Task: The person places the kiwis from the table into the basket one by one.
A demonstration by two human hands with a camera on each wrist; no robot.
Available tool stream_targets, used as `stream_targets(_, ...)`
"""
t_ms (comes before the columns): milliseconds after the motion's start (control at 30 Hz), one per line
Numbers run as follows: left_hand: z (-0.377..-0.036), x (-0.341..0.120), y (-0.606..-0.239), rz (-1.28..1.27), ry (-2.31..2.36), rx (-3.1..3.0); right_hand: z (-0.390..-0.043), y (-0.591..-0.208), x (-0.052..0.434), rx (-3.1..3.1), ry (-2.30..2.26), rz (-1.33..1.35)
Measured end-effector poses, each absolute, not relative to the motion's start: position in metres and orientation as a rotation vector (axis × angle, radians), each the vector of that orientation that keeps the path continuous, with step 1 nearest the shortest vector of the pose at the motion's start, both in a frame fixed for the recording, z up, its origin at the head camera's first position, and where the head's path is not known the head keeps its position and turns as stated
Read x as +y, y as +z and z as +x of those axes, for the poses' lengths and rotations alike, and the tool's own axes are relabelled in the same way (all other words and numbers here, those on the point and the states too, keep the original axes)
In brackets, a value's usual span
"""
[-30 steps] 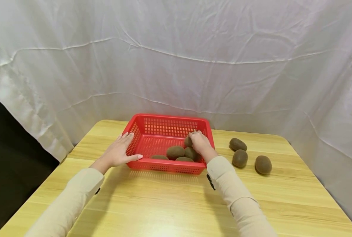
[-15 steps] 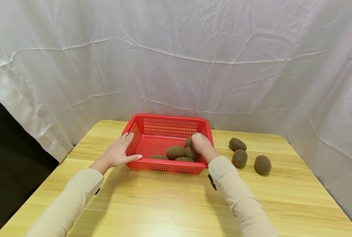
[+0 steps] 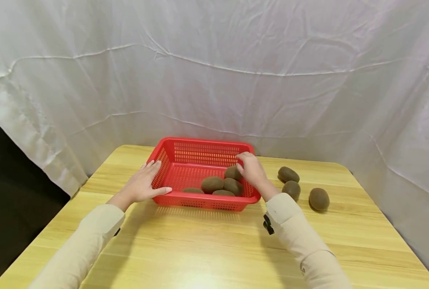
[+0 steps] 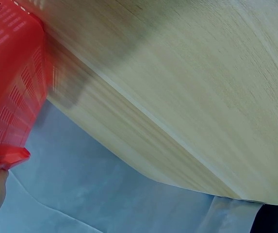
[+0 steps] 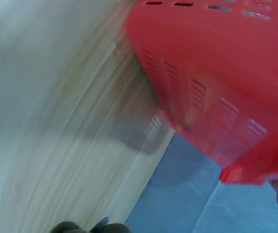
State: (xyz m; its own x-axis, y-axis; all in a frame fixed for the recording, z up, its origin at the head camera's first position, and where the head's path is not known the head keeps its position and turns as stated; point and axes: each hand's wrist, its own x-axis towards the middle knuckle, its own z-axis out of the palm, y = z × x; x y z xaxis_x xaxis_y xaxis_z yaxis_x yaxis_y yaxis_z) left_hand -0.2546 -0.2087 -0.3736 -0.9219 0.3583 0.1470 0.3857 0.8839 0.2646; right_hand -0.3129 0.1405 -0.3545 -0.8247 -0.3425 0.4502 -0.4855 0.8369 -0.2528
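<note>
A red slotted plastic basket [image 3: 200, 202] stands on the table between my hands. My left hand [image 3: 142, 182] rests on its left rim, fingers spread and straight, thumb along the front corner. Over the right rim is my right hand [image 3: 253, 171], fingers loosely bent and holding nothing. Just left of these fingers a brown kiwi [image 3: 231, 172] lies in the basket. Several more kiwis, such as one in the middle [image 3: 212, 184], sit in its front right part, some partly hidden by the front wall. In the right wrist view the basket's side [image 5: 202, 97] fills the upper right.
Three loose kiwis lie on the wooden table [image 3: 207, 245] to the right of the basket: a far one [image 3: 288, 174], one partly behind the right forearm [image 3: 291, 189] and one farther right [image 3: 319, 199]. A white curtain [image 3: 214, 88] hangs behind the table.
My right hand has let go of a kiwi in the basket's right side and moved right and up to the rim. The left hand stays in place.
</note>
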Motion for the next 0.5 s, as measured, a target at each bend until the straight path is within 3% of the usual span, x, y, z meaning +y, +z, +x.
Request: stream_targets(500,-0.256,-0.208,-0.373,-0.578,-0.435,-2.962,-0.302,-0.351,0.166,-2.538,0.743,0.465)
